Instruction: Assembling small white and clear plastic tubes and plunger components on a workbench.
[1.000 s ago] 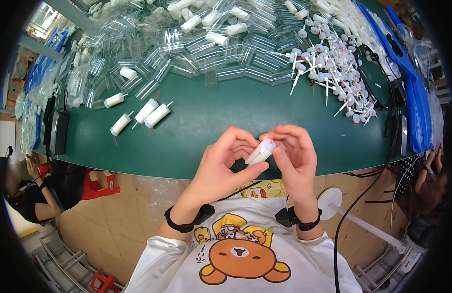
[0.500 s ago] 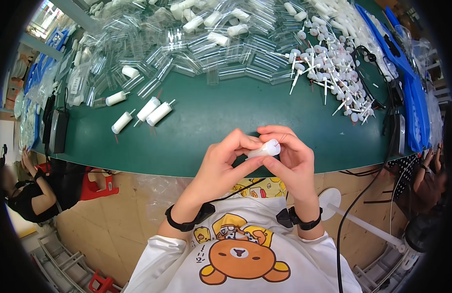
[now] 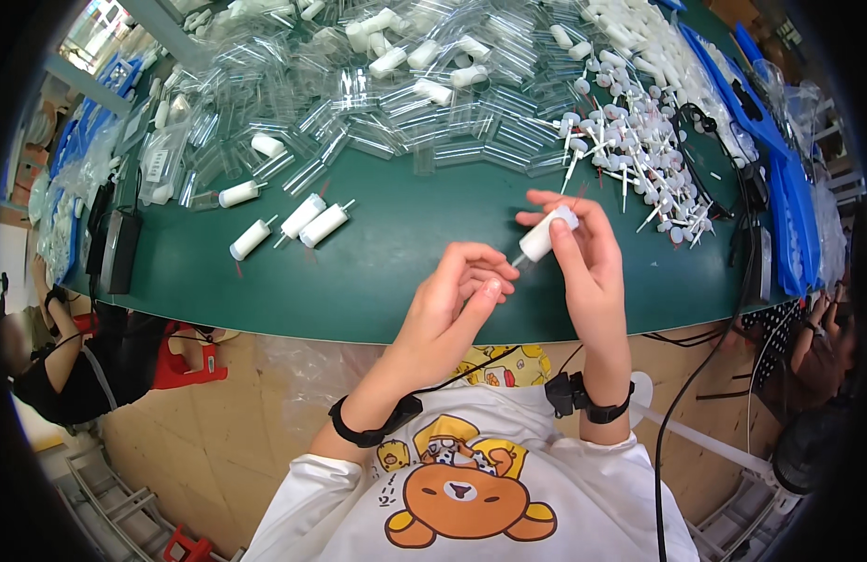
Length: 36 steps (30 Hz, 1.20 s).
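My right hand (image 3: 588,245) pinches a white plastic cylinder (image 3: 537,243).
Below-left of the cylinder, my left hand (image 3: 459,298) curls half-open, contact unclear.

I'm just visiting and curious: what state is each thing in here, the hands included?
Right hand: gripping a white cylinder.
White cylinder: held tilted, thin stem toward the left hand.
Left hand: fingers curled, beside the stem; contact unclear.
Four stemmed cylinders: lying on their sides.
Clear tubes: piled, lying down.
Stemmed caps: heaped loosely.
Black wristbands: worn on both wrists.
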Tool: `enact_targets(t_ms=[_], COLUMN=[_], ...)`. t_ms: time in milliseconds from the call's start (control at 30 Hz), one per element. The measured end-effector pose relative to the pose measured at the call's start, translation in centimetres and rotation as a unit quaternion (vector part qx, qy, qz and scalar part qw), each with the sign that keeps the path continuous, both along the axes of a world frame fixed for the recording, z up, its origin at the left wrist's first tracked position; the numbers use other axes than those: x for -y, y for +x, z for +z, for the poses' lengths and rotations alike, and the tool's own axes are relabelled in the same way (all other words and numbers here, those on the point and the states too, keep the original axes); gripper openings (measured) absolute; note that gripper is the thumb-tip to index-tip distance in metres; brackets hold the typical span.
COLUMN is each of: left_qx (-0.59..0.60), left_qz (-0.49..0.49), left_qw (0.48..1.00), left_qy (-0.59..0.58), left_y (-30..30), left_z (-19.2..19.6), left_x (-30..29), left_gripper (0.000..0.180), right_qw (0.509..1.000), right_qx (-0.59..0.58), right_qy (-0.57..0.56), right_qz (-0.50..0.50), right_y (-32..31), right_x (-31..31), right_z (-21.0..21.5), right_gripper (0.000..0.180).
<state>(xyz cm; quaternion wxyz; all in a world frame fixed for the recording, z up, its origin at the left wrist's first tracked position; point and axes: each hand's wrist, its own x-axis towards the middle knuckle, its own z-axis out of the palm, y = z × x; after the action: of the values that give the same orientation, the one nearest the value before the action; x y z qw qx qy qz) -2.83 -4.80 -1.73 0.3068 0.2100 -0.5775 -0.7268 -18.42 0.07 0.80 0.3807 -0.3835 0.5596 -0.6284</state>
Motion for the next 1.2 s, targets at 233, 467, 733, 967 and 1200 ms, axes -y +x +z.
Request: enact_targets(t_ms=[233, 467, 733, 967, 1200], left_qx=[0.022, 0.025, 0.020, 0.023, 0.015], left_qz=[-0.011, -0.006, 0.008, 0.006, 0.028], left_qw=[1.000, 1.000, 1.000, 1.000, 0.999], left_qy=[-0.009, 0.001, 0.016, 0.020, 0.041], left_y=[0.1, 0.0, 0.1, 0.0, -0.1], left_z=[0.1, 0.4, 0.1, 0.3, 0.3], left_x=[0.1, 0.1, 0.1, 0.1, 0.1], left_gripper=[0.021, 0.020, 0.020, 0.019, 0.019], right_qw=[0.988, 0.980, 0.987, 0.970, 0.945], right_qx=[-0.150, -0.179, -0.137, -0.217, -0.294], right_qy=[0.031, 0.083, 0.077, 0.080, 0.123], right_qz=[-0.006, 0.029, 0.034, 0.076, 0.079], right_y=[-1.7, -2.5, -2.0, -2.4, -2.2], right_x=[2.0, 2.6, 0.7, 0.8, 1.7], right_z=[-0.4, -0.2, 0.6, 0.6, 1.0], right_gripper=[0.022, 0.021, 0.020, 0.022, 0.023])
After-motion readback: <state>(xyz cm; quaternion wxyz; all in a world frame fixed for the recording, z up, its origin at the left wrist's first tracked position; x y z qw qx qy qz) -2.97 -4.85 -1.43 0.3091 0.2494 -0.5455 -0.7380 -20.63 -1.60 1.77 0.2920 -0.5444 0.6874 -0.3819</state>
